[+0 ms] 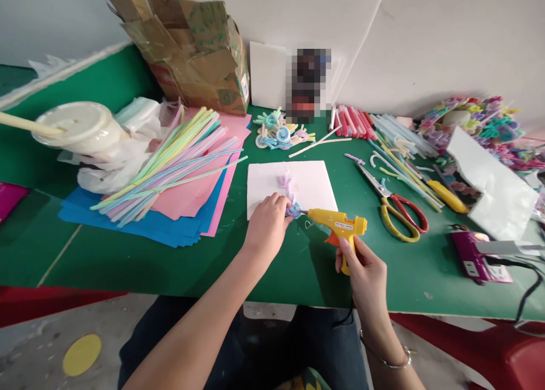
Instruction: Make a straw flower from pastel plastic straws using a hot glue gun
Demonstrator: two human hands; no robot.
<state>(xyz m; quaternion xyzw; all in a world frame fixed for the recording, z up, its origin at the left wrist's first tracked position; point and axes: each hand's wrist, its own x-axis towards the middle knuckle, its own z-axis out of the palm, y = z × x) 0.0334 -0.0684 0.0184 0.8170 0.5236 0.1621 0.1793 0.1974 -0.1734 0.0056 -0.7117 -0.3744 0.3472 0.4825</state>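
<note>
My left hand (267,224) is closed, pinching a small coiled pastel straw piece (293,209) at the front edge of a white foam board (315,183). A pink and purple curled piece (284,181) lies on the board just behind it. My right hand (361,271) grips the handle of a yellow glue gun (338,225) with an orange trigger. Its nozzle points left and touches the coiled piece.
Red and yellow scissors (400,211) lie to the right on the green table (128,254). Long pastel straws (170,157) rest on pink and blue paper sheets at left. Finished coils (279,131), a cardboard box (196,49), a lidded cup (80,126) and a purple device (481,256) stand around.
</note>
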